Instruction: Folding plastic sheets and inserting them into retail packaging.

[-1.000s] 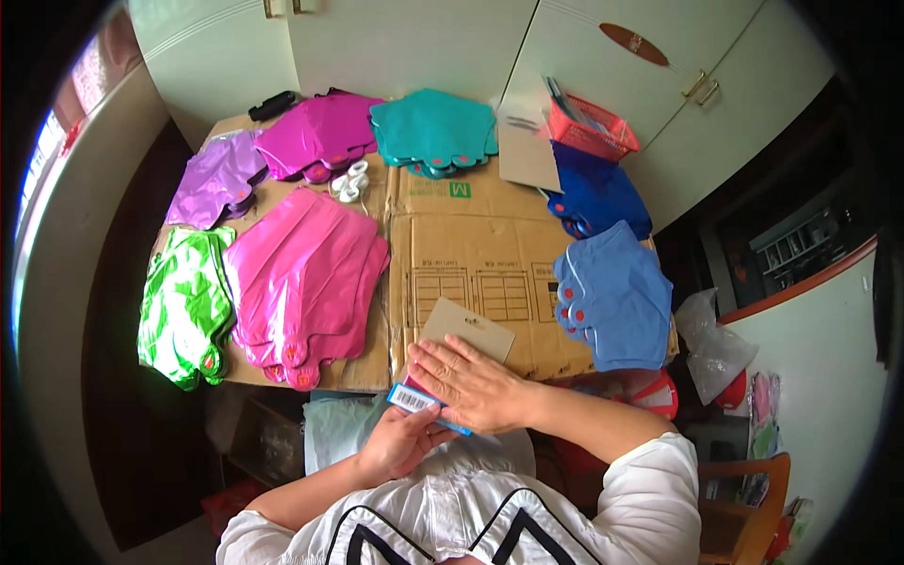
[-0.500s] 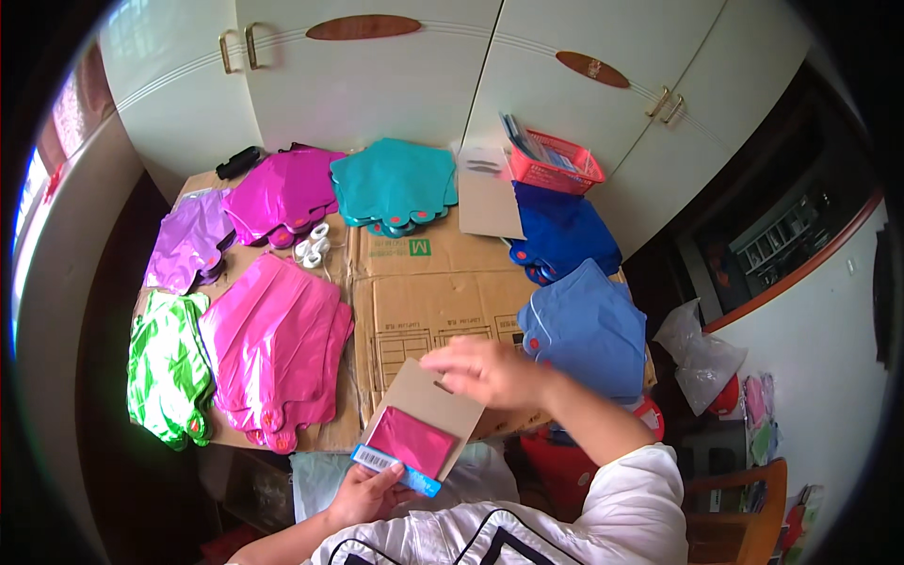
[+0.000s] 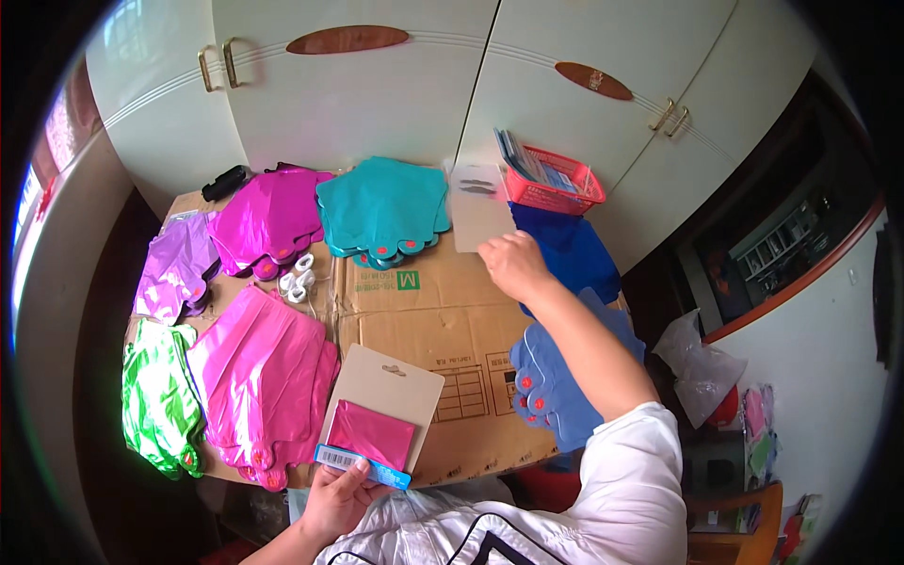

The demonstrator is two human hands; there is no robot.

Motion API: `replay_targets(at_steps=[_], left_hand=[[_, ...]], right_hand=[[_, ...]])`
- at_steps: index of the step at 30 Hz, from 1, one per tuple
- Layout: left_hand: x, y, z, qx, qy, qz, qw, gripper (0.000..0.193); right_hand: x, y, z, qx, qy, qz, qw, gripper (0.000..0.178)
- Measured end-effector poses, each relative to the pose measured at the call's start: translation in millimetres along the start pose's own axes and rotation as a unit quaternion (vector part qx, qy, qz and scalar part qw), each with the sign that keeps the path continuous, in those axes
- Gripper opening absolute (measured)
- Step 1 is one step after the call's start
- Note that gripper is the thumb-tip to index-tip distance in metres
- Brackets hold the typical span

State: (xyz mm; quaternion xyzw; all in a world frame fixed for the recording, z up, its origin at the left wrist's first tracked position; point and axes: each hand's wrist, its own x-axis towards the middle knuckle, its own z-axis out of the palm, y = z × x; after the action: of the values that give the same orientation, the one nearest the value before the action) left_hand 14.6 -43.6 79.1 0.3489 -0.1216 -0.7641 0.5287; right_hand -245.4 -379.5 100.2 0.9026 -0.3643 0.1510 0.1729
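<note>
Right hand [image 3: 513, 264]: moved up to flat beige cardboard cards [image 3: 478, 215]; grip unclear.
Left hand [image 3: 341, 494]: pinches rectangular beige cardboard hang-card [image 3: 388, 388].
Handling: probably light, stiff; hold edges.

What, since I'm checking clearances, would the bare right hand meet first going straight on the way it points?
The right hand would probably meet the flat, beige, rectangular cardboard sheet first; depth is unclear, so they may be touching.
</note>
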Motion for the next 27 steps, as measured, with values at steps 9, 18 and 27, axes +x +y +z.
replay_targets(at_steps=[9,18,27], left_hand=[[14,8,-7,-0.008,-0.022,-0.013,1.0,0.027],[22,5,-20,-0.004,0.014,-0.043,0.999,0.026],[20,8,-20,-0.005,0.024,-0.055,0.998,0.027]], right_hand=[[-10,24,-37,0.062,-0.147,0.014,0.987,0.021],[114,115,108,0.301,-0.071,0.395,0.865,0.034],[139,131,169,0.229,-0.196,0.443,0.845,0.04]])
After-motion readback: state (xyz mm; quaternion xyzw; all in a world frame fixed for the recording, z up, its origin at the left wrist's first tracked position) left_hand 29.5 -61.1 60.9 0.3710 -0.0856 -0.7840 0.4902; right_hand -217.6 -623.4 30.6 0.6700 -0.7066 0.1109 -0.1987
